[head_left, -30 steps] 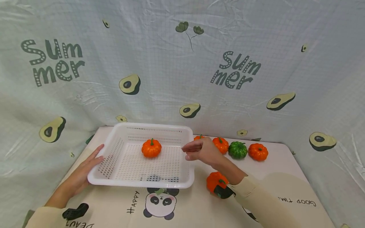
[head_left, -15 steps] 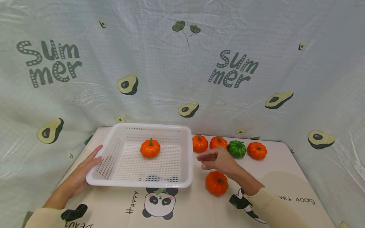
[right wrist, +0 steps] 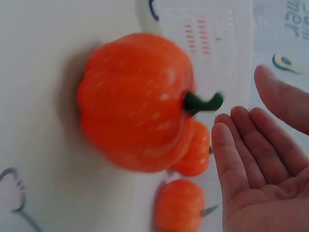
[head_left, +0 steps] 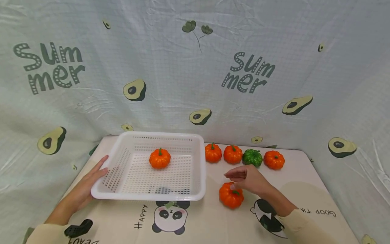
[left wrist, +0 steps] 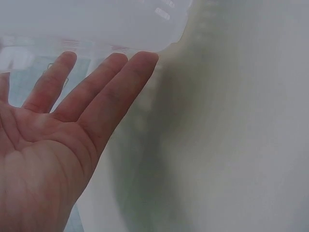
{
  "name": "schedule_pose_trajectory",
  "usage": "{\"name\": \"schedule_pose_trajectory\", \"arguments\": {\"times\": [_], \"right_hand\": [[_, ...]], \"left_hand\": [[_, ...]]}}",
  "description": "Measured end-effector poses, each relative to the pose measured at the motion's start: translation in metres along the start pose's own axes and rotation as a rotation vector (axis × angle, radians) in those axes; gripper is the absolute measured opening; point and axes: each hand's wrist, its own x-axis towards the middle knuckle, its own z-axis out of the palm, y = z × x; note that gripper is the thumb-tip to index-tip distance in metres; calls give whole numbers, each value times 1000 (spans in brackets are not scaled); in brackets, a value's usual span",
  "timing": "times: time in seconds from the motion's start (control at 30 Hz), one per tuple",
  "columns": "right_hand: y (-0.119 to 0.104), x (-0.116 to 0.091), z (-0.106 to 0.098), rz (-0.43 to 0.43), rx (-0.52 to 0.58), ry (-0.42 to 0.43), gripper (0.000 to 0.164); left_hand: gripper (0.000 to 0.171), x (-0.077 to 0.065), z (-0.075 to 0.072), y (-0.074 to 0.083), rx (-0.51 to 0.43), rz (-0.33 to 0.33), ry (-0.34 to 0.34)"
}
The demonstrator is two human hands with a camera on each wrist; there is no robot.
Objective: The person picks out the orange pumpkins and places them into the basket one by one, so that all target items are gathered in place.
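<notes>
A white plastic basket (head_left: 204, 169) with slotted walls holds one orange pumpkin (head_left: 159, 158). At its left side is my left hand (head_left: 83, 188); in the left wrist view the straight fingers (left wrist: 118, 92) reach the underside of the basket's rim (left wrist: 96, 29). My right hand (head_left: 251, 179) hovers over the back of a loose orange pumpkin (head_left: 231, 197) right of the basket. In the right wrist view this pumpkin (right wrist: 137, 104) shows its green stem, and the right hand (right wrist: 265, 179) has relaxed fingers with nothing between them and the thumb.
Along the table's back edge stand an orange pumpkin (head_left: 213, 153), another orange pumpkin (head_left: 233, 154), a green pumpkin (head_left: 252, 158) and one more orange pumpkin (head_left: 274, 160). A printed curtain (head_left: 170, 67) hangs behind the table (head_left: 213, 223), whose cover bears panda drawings.
My right hand has moved from the basket's right rim rightward and toward me, down to the loose orange pumpkin. The left hand stays at the basket.
</notes>
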Motion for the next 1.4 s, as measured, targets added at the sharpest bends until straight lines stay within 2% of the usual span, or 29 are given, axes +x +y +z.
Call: {"name": "schedule_pose_trajectory", "arguments": {"times": [0.1,0.23,0.33,0.43,0.6,0.7,0.8,1.03,1.4], "right_hand": [[14,-4,-7,-16,-29,-34,51],[35,-9,-14,-70,-16,-101,65],[48,-12,-14,-114,34,-145,73],[54,-14,-9,-130,11,-155,81],[56,-16,5,-127,-119,-118,83],[58,-17,8,-128,-149,-87,81],[59,-17,9,-122,-145,-83,79],[53,-18,8,-117,-87,-104,80],[39,-18,7,-140,-114,-104,81]], "left_hand": [[72,0,0,0,-6,-13,1],[72,0,-1,0,-3,-6,0],[71,0,-1,-1,4,21,0],[71,-1,0,-1,1,27,1],[71,-1,-1,-2,-8,7,2],[71,-1,-1,-2,-5,22,2],[71,-1,0,-2,1,35,0],[71,0,0,0,0,8,1],[69,-2,0,-2,1,52,-3]]}}
